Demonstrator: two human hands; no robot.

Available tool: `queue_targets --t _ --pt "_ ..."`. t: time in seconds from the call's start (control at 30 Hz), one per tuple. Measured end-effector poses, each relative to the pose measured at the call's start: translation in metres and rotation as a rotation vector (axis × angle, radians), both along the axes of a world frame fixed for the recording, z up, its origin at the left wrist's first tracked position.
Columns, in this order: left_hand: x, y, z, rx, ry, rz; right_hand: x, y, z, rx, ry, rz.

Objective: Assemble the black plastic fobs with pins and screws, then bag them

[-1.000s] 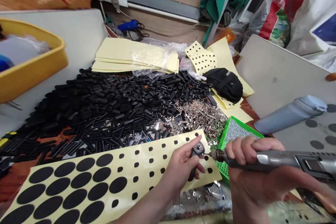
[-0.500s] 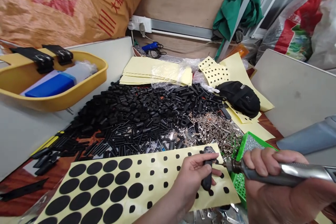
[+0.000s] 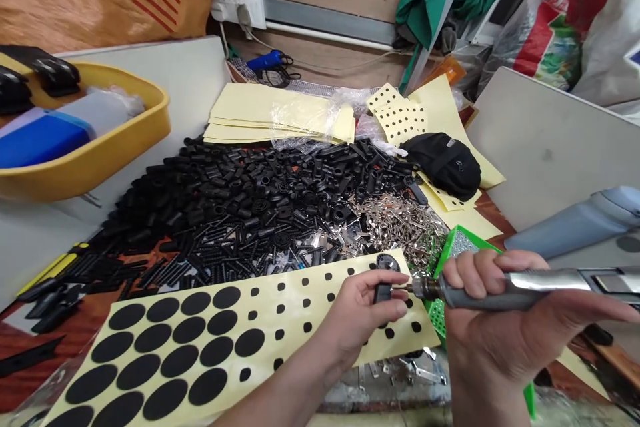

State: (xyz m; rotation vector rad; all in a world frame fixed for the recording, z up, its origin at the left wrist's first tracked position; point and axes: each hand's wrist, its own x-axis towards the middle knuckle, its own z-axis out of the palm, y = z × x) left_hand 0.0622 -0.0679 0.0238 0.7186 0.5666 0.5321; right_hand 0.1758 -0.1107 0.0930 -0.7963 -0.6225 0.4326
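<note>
My left hand point(image 3: 357, 310) pinches a black plastic part with a round head point(image 3: 387, 264) between thumb and fingers, above a cream sticker sheet point(image 3: 320, 353). Wrapped round a grey and silver power screwdriver point(image 3: 505, 288) is my right hand point(image 3: 493, 320). The screwdriver lies level, its bit point(image 3: 403, 287) pointing left at the black part, by my left fingertips. Whether the bit touches a screw is hidden by the fingers. Large black discs point(image 3: 160, 361) and small black dots cover the sheet.
Behind the sheet spreads a heap of black plastic parts point(image 3: 260, 180), with small metal pieces point(image 3: 400, 223) to its right. A green basket point(image 3: 453, 240) of screws stands beside my right hand. A yellow tray point(image 3: 135, 147) hangs at left; a grey-blue bottle-like object point(image 3: 575, 220) lies right.
The black part has tipped in my left hand, so its long end now looks much shorter. My left thumb has shifted, and the screwdriver stays beside the part. The whole view has moved slightly.
</note>
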Motion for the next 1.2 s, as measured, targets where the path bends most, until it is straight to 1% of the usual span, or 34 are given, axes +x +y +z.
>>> queue_targets --t 0.1,0.23,0.37,0.5,0.6,0.73,0.83,1.0,1.1,1.2 --pt "0.000 0.000 0.002 -0.003 0.011 0.008 0.000 0.000 -0.002 -0.025 0.024 -0.020" --pt "0.002 -0.001 0.001 0.023 0.055 0.004 0.000 0.000 -0.002 -0.030 -0.019 -0.026" --pt "0.003 -0.002 -0.001 0.045 0.130 0.040 0.000 -0.001 -0.004 -0.018 -0.056 -0.030" --pt "0.003 -0.002 -0.002 0.121 0.200 0.063 0.000 -0.001 -0.004 -0.019 -0.078 -0.041" --pt "0.003 -0.003 -0.006 0.168 0.233 0.089 -0.001 -0.001 -0.003 -0.017 -0.073 -0.041" --pt "0.003 -0.003 -0.010 0.304 0.283 0.133 0.000 -0.002 -0.004 -0.035 -0.076 -0.019" --pt "0.003 -0.003 -0.006 0.399 0.364 0.156 0.000 -0.004 -0.005 -0.052 -0.095 0.012" --pt "0.003 -0.005 0.003 0.473 0.452 0.179 -0.002 -0.005 -0.007 -0.092 -0.114 0.048" --pt "0.004 -0.005 0.002 0.510 0.473 0.176 -0.004 -0.006 -0.009 -0.106 -0.111 0.065" --pt "0.003 -0.005 -0.001 0.533 0.473 0.141 -0.003 -0.007 -0.010 -0.103 -0.124 0.068"
